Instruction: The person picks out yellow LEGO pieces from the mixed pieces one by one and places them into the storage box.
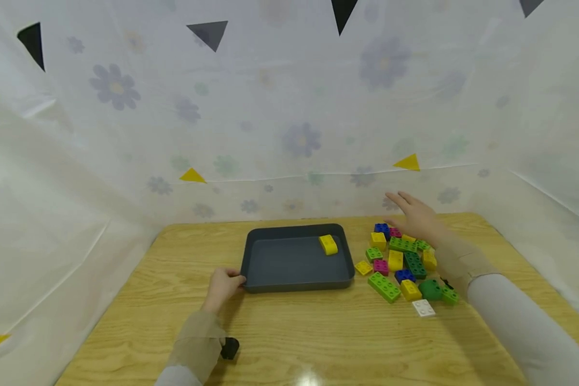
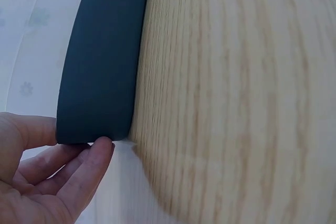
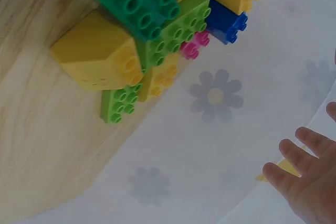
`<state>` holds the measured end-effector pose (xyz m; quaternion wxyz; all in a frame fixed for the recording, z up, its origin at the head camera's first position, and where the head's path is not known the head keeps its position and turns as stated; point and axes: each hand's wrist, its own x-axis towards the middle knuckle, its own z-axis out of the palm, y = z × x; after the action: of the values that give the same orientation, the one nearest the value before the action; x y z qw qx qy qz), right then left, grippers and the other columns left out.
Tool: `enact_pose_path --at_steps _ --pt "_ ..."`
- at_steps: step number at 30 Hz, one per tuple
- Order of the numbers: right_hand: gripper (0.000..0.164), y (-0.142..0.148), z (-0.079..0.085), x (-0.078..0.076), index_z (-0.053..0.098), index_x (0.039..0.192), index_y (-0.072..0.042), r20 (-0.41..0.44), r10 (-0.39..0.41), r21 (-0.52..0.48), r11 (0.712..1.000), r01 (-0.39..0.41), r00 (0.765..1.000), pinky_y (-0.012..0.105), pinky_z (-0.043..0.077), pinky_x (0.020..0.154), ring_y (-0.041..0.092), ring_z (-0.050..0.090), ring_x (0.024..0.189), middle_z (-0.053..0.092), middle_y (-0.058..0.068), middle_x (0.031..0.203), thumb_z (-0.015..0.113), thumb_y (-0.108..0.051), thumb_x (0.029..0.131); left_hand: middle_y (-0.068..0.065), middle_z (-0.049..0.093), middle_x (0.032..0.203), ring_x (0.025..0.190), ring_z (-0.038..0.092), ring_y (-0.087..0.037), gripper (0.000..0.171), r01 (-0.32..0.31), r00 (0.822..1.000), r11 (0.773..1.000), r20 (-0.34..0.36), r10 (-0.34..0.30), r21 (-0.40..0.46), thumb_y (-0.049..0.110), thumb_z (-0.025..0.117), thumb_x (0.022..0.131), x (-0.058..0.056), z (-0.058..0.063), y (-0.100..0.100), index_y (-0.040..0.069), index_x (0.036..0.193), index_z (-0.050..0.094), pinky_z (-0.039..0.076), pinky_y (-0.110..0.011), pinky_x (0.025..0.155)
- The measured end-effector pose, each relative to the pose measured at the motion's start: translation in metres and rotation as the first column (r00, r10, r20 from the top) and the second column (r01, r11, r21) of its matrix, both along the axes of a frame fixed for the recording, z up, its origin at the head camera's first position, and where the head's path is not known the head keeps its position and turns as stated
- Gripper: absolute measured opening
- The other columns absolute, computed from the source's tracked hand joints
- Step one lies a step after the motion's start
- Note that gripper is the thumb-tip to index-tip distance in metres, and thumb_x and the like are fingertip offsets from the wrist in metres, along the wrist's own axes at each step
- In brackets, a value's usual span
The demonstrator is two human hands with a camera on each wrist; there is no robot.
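At the front left corner of a dark grey tray (image 1: 289, 287), my left hand (image 1: 223, 288) grips the wall. The left wrist view shows the thumb at the rim and the fingers (image 2: 86, 179) curled against the outside. One yellow brick (image 1: 328, 245) with a rounded side lies in the tray, toward its back right. My right hand (image 1: 415, 219) hovers over the far side of a group of building bricks (image 1: 402, 245), its fingers spread and holding nothing. In the right wrist view that hand (image 3: 310, 177) appears apart from the bricks.
The bricks lie right of the tray in yellow, green, blue and pink, with a white one (image 1: 423, 308) nearest the front. A flower-patterned white sheet (image 1: 280, 107) hangs behind and around the wooden table (image 1: 289, 338).
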<state>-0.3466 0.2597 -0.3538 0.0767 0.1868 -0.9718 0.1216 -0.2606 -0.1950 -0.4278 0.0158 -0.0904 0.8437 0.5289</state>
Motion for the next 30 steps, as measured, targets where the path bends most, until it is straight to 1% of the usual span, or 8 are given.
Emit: enact_pose_path --at_steps 4,7,10,13,18,22,25,30 --pt "0.075 0.017 -0.006 0.006 0.021 0.145 -0.006 0.064 -0.022 -0.038 0.999 0.025 0.998 0.069 0.027 0.095 0.053 0.025 0.123 0.019 0.033 0.141 0.049 -0.048 0.09 -0.035 0.055 0.105 0.086 0.064 -0.038 0.028 0.004 1.0 1.0 -0.004 -0.004 0.0 -0.004 0.055 0.084 0.0 0.001 0.0 -0.019 0.108 0.055 0.058 -0.037 0.07" --pt "0.077 0.025 -0.009 0.011 0.024 0.142 0.001 0.101 -0.031 -0.043 0.998 0.035 0.994 0.069 0.03 0.094 0.054 0.029 0.12 0.022 0.035 0.138 0.05 -0.048 0.09 -0.035 0.055 0.105 0.085 0.064 -0.038 0.028 0.0 1.0 1.0 -0.006 0.0 0.004 -0.005 0.055 0.084 0.0 0.002 -0.001 -0.02 0.108 0.054 0.058 -0.037 0.07" --pt "0.073 0.032 -0.013 0.015 0.028 0.137 0.009 0.127 -0.042 -0.014 0.999 0.044 0.991 0.067 0.032 0.093 0.054 0.033 0.115 0.027 0.038 0.133 0.054 -0.041 0.09 -0.035 0.055 0.104 0.085 0.064 -0.038 0.028 0.001 1.0 1.0 -0.011 -0.001 0.008 -0.006 0.054 0.084 0.001 0.003 -0.002 -0.021 0.108 0.054 0.058 -0.037 0.07" --pt "0.064 0.037 -0.017 0.019 0.036 0.131 0.012 0.155 -0.046 0.023 0.999 0.043 0.987 0.066 0.036 0.09 0.055 0.037 0.111 0.032 0.04 0.128 0.058 -0.03 0.089 -0.035 0.055 0.105 0.085 0.064 -0.038 0.028 0.002 1.0 1.0 -0.01 -0.001 0.008 -0.006 0.054 0.084 0.001 0.003 -0.002 -0.021 0.108 0.054 0.057 -0.037 0.07" --pt "0.05 0.047 -0.025 0.024 0.047 0.123 0.012 0.22 0.001 0.033 0.999 -0.009 0.975 0.061 0.044 0.082 0.052 0.045 0.105 0.045 0.036 0.119 0.061 -0.018 0.085 -0.035 0.055 0.104 0.085 0.064 -0.038 0.028 0.0 1.0 1.0 -0.009 0.0 0.005 -0.005 0.055 0.084 0.001 0.003 -0.001 -0.02 0.108 0.054 0.057 -0.038 0.071" --pt "0.045 0.054 -0.033 0.027 0.051 0.119 0.008 0.302 0.055 -0.009 0.998 -0.055 0.952 0.055 0.049 0.075 0.047 0.051 0.098 0.052 0.031 0.113 0.061 -0.014 0.082 -0.035 0.055 0.105 0.084 0.064 -0.038 0.027 0.007 1.0 1.0 -0.009 -0.007 0.004 -0.005 0.055 0.084 0.001 0.002 -0.001 -0.02 0.108 0.054 0.058 -0.037 0.07" --pt "0.043 0.06 -0.039 0.028 0.052 0.117 0.008 0.345 0.091 -0.053 0.996 -0.078 0.934 0.052 0.051 0.073 0.045 0.053 0.094 0.054 0.029 0.108 0.061 -0.009 0.08 -0.035 0.055 0.105 0.085 0.064 -0.038 0.027 0.011 1.0 1.0 -0.007 -0.011 0.003 -0.005 0.055 0.085 0.002 0.001 -0.001 -0.02 0.108 0.054 0.058 -0.037 0.07" --pt "0.04 0.065 -0.046 0.031 0.054 0.112 0.01 0.37 0.118 -0.117 0.99 -0.079 0.921 0.049 0.053 0.072 0.042 0.054 0.09 0.054 0.027 0.102 0.06 0.002 0.074 -0.035 0.055 0.105 0.086 0.063 -0.038 0.027 0.014 1.0 1.0 -0.006 -0.014 0.01 -0.005 0.054 0.085 0.002 0.001 -0.001 -0.019 0.107 0.055 0.057 -0.038 0.07"
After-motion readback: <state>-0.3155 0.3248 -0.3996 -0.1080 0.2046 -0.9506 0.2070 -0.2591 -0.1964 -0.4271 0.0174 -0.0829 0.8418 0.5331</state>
